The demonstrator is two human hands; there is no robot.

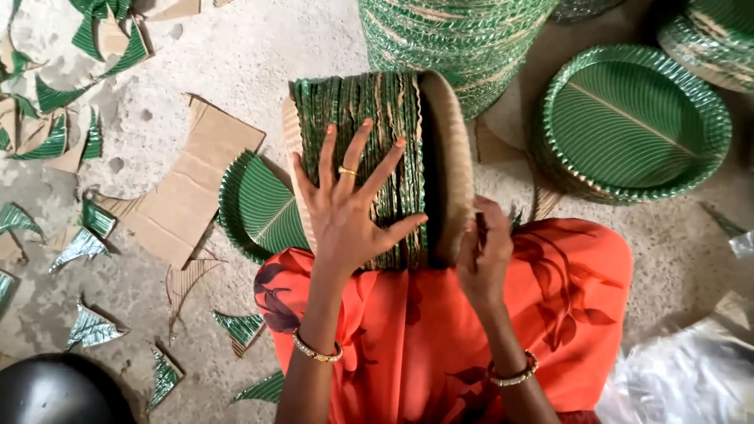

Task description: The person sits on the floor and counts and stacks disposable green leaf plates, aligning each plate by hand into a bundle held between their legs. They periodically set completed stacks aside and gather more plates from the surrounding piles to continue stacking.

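1. A seated person in an orange garment steadies a bundle of green leaf-patterned paper plates (377,157) on edge across the lap, above a concrete floor (259,55).
2. The left hand (345,212) lies flat with fingers spread over the bundle's ribbed rims, pressing rather than closing around it.
3. The right hand (483,251) curls at the near right end of the bundle, its fingers apparently pinching the rim of the outermost plate (452,157), which shows its brown back and leans slightly away from the others.
4. Judged from this pose, the bundle could fan open or slide off the lap: only a flat palm holds many loose plates standing on edge, and the gap beside the end plate looks like the weak spot.
5. A single plate (255,208) lies face up just left of the lap, partly under the bundle.
6. A tall plate column (455,39) stands at the far side, and a lower stack (632,118) sits far right, close enough to be knocked.
7. Cardboard sheets (184,188) and green trimmings (90,326) litter the floor's left side; clear plastic wrap (691,369) lies at the near right corner.
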